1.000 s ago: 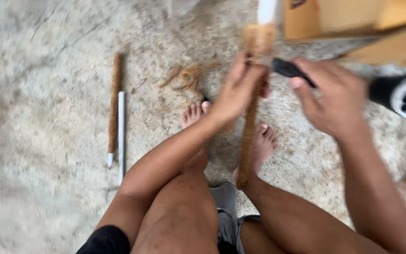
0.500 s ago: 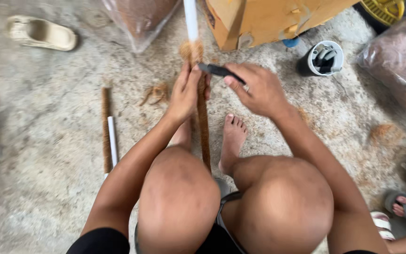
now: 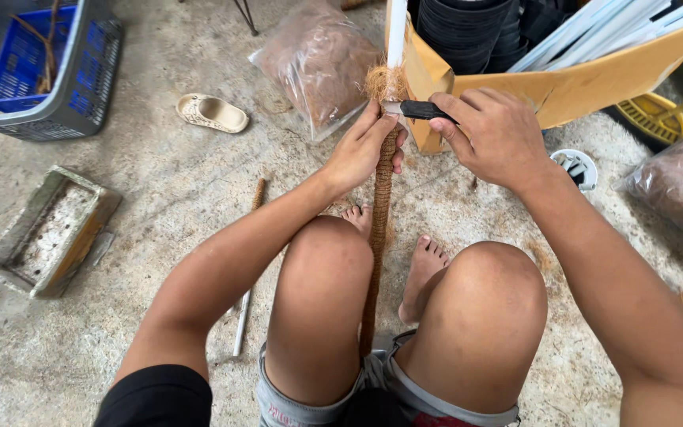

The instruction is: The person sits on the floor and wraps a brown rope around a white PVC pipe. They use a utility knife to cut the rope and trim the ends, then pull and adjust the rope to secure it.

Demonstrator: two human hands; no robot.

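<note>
Between the knees stood a long white pipe wrapped in brown coir fibre (image 3: 379, 198), running toward twelve o'clock. The left hand (image 3: 361, 150) closed around its rough, probably light, stiff wrap; the right hand (image 3: 496, 134) gripped a black-handled knife (image 3: 416, 110) at the frayed end, a sensible hold just below.

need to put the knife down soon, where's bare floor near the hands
Bare concrete lies between the beige slipper and the left forearm, right of the stone trough. Crowded ahead: fibre bag, cardboard box, white cup beside the right hand.
</note>
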